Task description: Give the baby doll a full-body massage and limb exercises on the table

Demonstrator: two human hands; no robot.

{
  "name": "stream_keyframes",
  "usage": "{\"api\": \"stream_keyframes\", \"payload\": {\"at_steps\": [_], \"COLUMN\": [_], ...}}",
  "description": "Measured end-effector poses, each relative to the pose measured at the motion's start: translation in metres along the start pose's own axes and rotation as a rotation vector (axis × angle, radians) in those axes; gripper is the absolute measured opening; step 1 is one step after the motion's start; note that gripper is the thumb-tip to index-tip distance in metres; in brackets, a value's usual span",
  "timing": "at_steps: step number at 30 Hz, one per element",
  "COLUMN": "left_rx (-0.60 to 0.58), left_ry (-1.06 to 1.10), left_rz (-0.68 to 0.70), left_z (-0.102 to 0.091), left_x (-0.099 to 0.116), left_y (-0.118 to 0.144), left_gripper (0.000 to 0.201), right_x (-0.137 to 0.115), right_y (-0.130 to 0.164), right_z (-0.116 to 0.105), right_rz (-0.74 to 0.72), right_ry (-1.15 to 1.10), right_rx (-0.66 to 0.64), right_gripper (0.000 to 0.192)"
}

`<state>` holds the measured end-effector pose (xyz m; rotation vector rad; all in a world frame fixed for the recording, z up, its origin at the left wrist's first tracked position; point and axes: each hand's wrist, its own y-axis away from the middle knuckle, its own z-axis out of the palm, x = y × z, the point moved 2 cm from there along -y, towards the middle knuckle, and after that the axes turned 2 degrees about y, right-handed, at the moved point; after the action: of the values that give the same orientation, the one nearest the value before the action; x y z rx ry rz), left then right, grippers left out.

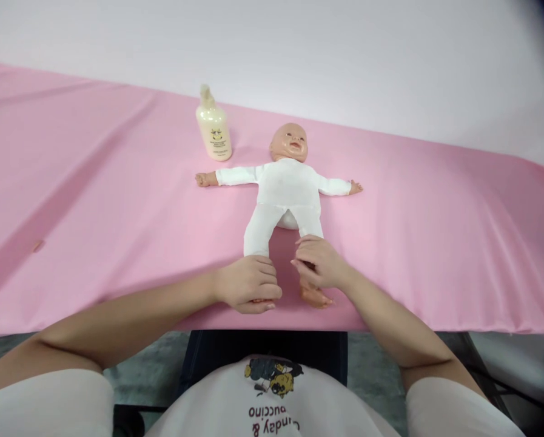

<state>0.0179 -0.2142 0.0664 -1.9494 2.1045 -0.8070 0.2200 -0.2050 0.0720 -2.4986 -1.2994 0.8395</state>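
A baby doll [288, 185] with a white cloth body lies on its back, arms spread and head away from me. My left hand [248, 284] is closed around the doll's lower leg on the left side, hiding most of that foot. On the other side, my right hand [319, 262] is wrapped round the lower leg just above the ankle. The doll's bare foot [315, 296] shows below my right hand. A cream pump bottle [214, 130] stands upright beyond the doll's outstretched arm on the left.
A pink cloth [435, 243] covers the table, with folds on the left. A small pinkish-brown object [37, 246] lies on it at the far left. Behind the table rises a white surface [344, 60]. The table's front edge runs just below my hands.
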Motion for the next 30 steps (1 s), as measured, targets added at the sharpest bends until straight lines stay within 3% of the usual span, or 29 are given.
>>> {"api": "stream_keyframes", "payload": {"at_steps": [4,7,10,13,18,24,27,30], "left_rx": [-0.015,0.015,0.059,0.001,-0.039,0.091,0.214,0.29], "left_ry": [0.03,0.079,0.101,0.061,0.009,0.104,0.1,0.065], "left_rz": [0.004,0.004,0.004,-0.024,-0.062,-0.1,-0.092,-0.086], "left_z": [0.007,0.011,0.014,0.017,0.023,0.018,0.011,0.005], "left_x": [0.003,0.007,0.009,0.008,0.006,0.003,0.001,0.001], "left_y": [-0.001,-0.003,-0.005,-0.005,0.001,0.005,0.006,0.005], "left_gripper": [0.019,0.017,0.036,0.054,0.065,0.069,0.068,0.067], "right_x": [-0.002,-0.004,-0.007,-0.011,-0.015,-0.011,-0.01,-0.013], "right_y": [0.0,0.001,0.001,0.0,-0.001,0.009,0.011,0.01], "right_z": [-0.005,-0.003,0.002,0.005,0.002,-0.006,-0.009,-0.01], "right_rz": [0.066,0.127,0.157,0.143,0.134,0.119,0.029,-0.098], "right_ry": [-0.077,-0.096,-0.08,-0.058,-0.167,-0.27,-0.176,-0.06], "right_rx": [0.157,0.204,0.215,0.234,0.317,0.493,0.444,0.341], "right_gripper": [0.035,0.035,0.033,0.031,0.028,0.034,0.028,0.036]}}
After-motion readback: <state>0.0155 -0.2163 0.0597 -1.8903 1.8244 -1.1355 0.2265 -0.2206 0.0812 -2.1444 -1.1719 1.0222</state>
